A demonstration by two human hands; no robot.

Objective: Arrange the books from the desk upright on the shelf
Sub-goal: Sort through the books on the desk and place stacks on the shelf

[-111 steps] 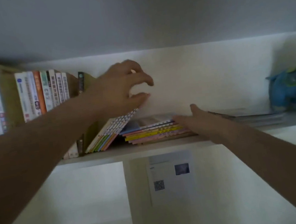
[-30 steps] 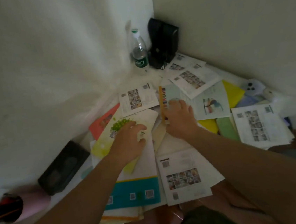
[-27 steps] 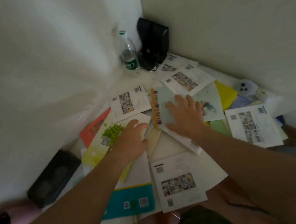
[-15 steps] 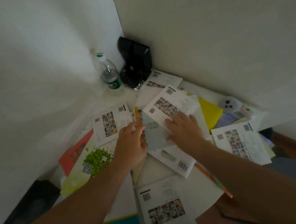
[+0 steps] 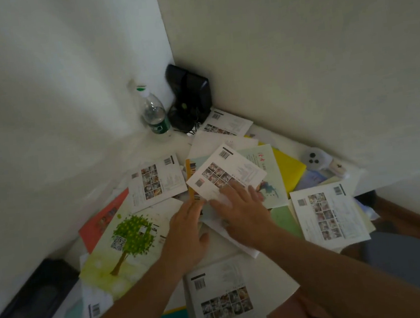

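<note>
I'm looking down at the white desk (image 5: 148, 147), tucked into a corner and littered with thin books lying flat and overlapping. Biggest of them near me is the tree-cover book (image 5: 125, 248) on the left, then a white photo-grid book (image 5: 228, 296) at the near edge, and another white one (image 5: 326, 214) off to the right. My right hand (image 5: 246, 217) lies flat, fingers straight and spread, pressing on the white book (image 5: 224, 172) that tops the middle pile, over a pale green book (image 5: 270, 178). My left hand (image 5: 186, 236) sits just beside it, fingers relaxed, tips at the orange spine (image 5: 190, 186) of that pile, gripping nothing that I can see. Back in the corner stand a black speaker (image 5: 189, 96) and a clear water bottle (image 5: 153, 113), nearly touching.
</note>
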